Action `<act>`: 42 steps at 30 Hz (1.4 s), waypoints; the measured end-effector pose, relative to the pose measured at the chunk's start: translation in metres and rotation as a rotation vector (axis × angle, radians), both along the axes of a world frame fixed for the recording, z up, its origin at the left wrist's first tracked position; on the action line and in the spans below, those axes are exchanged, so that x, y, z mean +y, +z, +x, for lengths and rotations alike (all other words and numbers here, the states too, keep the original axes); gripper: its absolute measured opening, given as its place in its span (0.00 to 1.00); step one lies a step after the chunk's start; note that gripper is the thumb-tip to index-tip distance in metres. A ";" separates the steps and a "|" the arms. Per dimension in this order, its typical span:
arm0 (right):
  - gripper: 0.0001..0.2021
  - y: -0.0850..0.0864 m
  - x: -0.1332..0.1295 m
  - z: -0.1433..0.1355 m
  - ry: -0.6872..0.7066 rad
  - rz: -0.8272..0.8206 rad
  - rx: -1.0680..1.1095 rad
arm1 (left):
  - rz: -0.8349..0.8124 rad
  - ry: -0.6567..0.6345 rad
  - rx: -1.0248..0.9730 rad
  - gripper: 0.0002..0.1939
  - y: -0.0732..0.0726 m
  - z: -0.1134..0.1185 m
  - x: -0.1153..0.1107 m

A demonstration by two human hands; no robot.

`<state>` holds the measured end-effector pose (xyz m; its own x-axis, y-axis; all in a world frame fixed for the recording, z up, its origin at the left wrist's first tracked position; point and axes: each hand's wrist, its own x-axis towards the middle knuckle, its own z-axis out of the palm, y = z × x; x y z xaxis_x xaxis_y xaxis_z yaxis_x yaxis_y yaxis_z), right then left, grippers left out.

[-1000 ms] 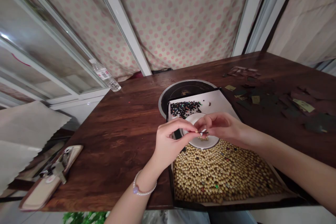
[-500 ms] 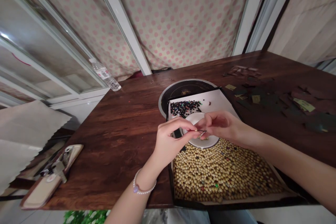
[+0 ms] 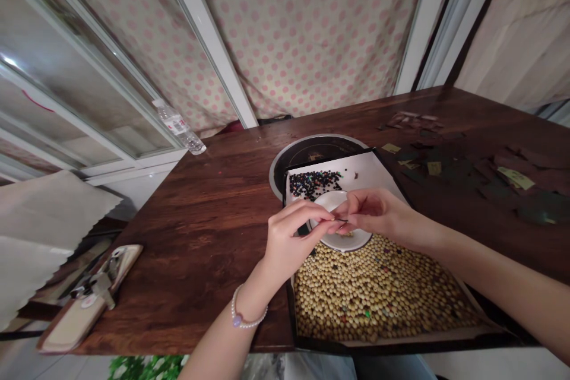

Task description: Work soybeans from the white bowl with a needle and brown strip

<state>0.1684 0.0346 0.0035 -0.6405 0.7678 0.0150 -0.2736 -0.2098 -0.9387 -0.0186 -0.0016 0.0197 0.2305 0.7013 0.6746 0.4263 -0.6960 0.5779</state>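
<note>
Left hand (image 3: pixel 287 237), a bracelet (image 3: pixel 244 322) at its wrist, had thumb and forefinger pinched together on the near end of a thin dark piece (image 3: pixel 342 221), with a tiny pale speck (image 3: pixel 332 218) showing at those tips. Right hand (image 3: pixel 385 214) met the other end, its fingertips bunched close; whether they were clamped on it I could not tell. So short a span called for light tips, small movements and both wrists kept quiet.

That piece hung above a white dish (image 3: pixel 327 202), a sensible place, since anything slipping loose would likely land there rather than roll. Some pale bits lay in the dish. Keeping the work over its middle, and the right fingers from covering the meeting point, seemed the best care.

Pale round beads (image 3: pixel 378 291) spread across the near part of a black-rimmed tray (image 3: pixel 291 314), a green one (image 3: pixel 367 313) among them; they looked apt to scatter if a sleeve or wrist brushed through. Dark beads (image 3: pixel 314 183) sat behind the dish, at the tray's far left. Beyond lay a round dark panel (image 3: pixel 307 151), scraps (image 3: pixel 514 178) off to the right, and a dotted curtain (image 3: pixel 320 29).
</note>
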 end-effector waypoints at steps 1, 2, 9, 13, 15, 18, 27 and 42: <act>0.10 0.000 0.000 0.000 0.002 0.002 0.002 | 0.002 -0.004 0.001 0.02 0.000 0.000 0.000; 0.10 -0.001 0.000 0.000 0.004 0.005 0.004 | 0.003 -0.008 0.001 0.03 0.000 0.000 0.000; 0.10 -0.002 0.000 0.001 0.017 -0.011 0.003 | -0.046 0.000 -0.009 0.02 -0.001 -0.001 0.000; 0.09 -0.003 0.001 0.002 0.038 0.001 0.021 | -0.070 0.003 -0.013 0.03 0.000 0.000 -0.001; 0.08 -0.003 0.001 0.002 0.045 0.010 0.023 | -0.077 0.002 -0.015 0.03 -0.001 0.000 -0.001; 0.08 -0.003 0.001 0.002 0.046 0.015 0.022 | -0.072 -0.005 -0.020 0.03 -0.001 0.000 -0.001; 0.08 -0.003 0.003 0.002 0.019 0.062 -0.037 | -0.036 -0.056 -0.053 0.04 0.000 0.003 -0.003; 0.04 0.002 -0.009 0.002 -0.186 0.483 -0.193 | -0.127 0.052 -0.097 0.04 0.000 0.006 -0.002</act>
<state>0.1709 0.0260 0.0060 -0.5207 0.8031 0.2897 -0.0786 0.2927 -0.9530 -0.0125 -0.0034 0.0194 0.1295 0.7915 0.5973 0.3979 -0.5932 0.6999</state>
